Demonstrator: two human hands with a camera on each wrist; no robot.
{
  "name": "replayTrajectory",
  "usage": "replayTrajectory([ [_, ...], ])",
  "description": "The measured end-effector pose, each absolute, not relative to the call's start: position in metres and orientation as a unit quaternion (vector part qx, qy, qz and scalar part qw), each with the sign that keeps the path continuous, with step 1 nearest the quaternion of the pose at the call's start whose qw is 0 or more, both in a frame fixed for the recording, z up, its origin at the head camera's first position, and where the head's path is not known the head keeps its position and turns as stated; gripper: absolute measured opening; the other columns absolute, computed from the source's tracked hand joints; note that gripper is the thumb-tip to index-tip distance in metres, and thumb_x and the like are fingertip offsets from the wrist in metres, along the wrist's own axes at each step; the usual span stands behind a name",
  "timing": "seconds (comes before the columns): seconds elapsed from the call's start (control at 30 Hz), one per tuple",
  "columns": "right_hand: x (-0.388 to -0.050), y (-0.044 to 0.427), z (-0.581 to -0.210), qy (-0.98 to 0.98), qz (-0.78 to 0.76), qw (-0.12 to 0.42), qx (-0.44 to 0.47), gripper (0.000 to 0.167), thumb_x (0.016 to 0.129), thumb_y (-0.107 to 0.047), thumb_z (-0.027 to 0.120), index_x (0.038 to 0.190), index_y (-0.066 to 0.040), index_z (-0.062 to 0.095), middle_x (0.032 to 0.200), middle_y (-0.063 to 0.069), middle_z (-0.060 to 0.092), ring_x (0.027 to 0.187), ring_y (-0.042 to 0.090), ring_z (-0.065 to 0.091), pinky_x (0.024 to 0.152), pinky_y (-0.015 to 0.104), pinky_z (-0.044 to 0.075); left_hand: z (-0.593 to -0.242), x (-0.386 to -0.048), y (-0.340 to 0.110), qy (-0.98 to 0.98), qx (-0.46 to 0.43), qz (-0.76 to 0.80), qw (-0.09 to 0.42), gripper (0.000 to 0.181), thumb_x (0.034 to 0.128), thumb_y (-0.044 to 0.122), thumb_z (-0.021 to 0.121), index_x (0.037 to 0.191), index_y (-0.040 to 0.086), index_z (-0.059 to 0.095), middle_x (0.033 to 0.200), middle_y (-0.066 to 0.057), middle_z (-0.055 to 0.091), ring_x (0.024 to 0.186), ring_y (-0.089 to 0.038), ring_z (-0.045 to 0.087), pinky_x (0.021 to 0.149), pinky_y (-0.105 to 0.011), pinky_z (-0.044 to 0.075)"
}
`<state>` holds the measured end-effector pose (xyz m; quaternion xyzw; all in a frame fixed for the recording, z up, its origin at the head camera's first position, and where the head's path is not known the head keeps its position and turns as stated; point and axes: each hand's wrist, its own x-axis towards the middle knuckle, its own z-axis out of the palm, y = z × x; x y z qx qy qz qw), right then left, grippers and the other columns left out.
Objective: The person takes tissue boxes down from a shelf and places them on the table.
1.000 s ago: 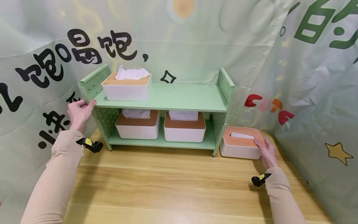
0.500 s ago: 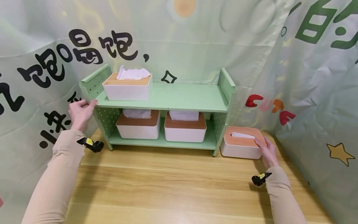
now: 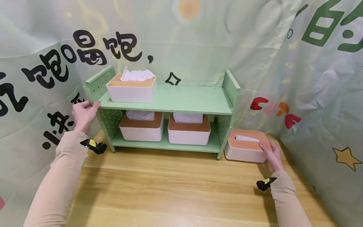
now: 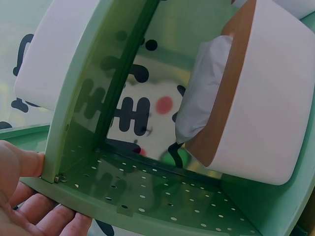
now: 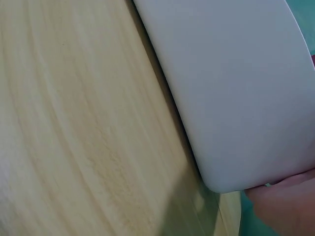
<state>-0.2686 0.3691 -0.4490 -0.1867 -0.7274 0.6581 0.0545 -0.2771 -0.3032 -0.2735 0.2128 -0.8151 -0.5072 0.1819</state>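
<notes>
In the head view, my left hand (image 3: 84, 115) grips the left side of a pale green two-tier shelf (image 3: 190, 96). The left wrist view shows the thumb (image 4: 30, 162) against the shelf's front edge, the fingers behind the perforated side panel. My right hand (image 3: 273, 154) holds the right end of a white tissue box (image 3: 245, 154) with a wood-coloured lid. It sits on the table against the shelf's right side, a folded tissue (image 3: 247, 138) lying in its slot. In the right wrist view, part of the hand (image 5: 290, 199) touches the box's end.
A white tissue box (image 3: 131, 94) stands on the upper tier's left. Two more, a left one (image 3: 141, 134) and a right one (image 3: 188, 137), stand on the lower tier. The wooden table (image 3: 170, 183) extends in front. Printed cloth (image 3: 198, 47) surrounds the back and sides.
The whole scene shifts slightly rightward in the head view. Both hands stay where they were, on the shelf and on the tissue box.
</notes>
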Motion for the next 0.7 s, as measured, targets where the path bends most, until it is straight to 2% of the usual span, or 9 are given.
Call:
replayTrajectory([
  [0.27, -0.264, 0.366, -0.449, -0.710, 0.664, 0.085, -0.218, 0.080, 0.098, -0.035, 0.064, 0.162, -0.019, 0.019, 0.170, 0.005, 0.014, 0.150, 0.018, 0.023, 0.129, 0.032, 0.019, -0.272, -0.278, -0.300, -0.810, 0.216, -0.517, 0.177, 0.055, 0.0973, 0.041, 0.061, 0.145, 0.015, 0.052, 0.144, -0.014, 0.056, 0.075, 0.012, 0.053, 0.106, -0.025, 0.050],
  [0.37, -0.263, 0.363, -0.448, -0.695, 0.672, 0.102, -0.233, 0.078, 0.096, -0.032, 0.066, 0.160, -0.019, 0.024, 0.169, 0.005, 0.017, 0.149, 0.018, 0.025, 0.127, 0.031, 0.022, -0.272, -0.278, -0.300, -0.810, 0.213, -0.517, 0.179, 0.054, 0.0971, 0.041, 0.062, 0.144, 0.015, 0.053, 0.142, -0.014, 0.057, 0.075, 0.012, 0.054, 0.103, -0.024, 0.051],
  [0.53, -0.263, 0.360, -0.448, -0.688, 0.676, 0.122, -0.235, 0.081, 0.096, -0.029, 0.067, 0.161, -0.013, 0.021, 0.170, 0.008, 0.015, 0.152, 0.022, 0.023, 0.128, 0.032, 0.022, -0.273, -0.277, -0.301, -0.807, 0.217, -0.519, 0.179, 0.054, 0.0968, 0.041, 0.062, 0.144, 0.016, 0.054, 0.141, -0.013, 0.057, 0.074, 0.013, 0.053, 0.097, -0.019, 0.051],
  [0.7, -0.263, 0.359, -0.449, -0.689, 0.672, 0.150, -0.226, 0.082, 0.096, -0.025, 0.068, 0.161, -0.010, 0.020, 0.169, 0.013, 0.018, 0.152, 0.022, 0.022, 0.128, 0.033, 0.021, -0.272, -0.277, -0.301, -0.811, 0.214, -0.515, 0.179, 0.054, 0.0971, 0.041, 0.062, 0.144, 0.015, 0.053, 0.142, -0.014, 0.057, 0.074, 0.013, 0.052, 0.096, -0.018, 0.050],
])
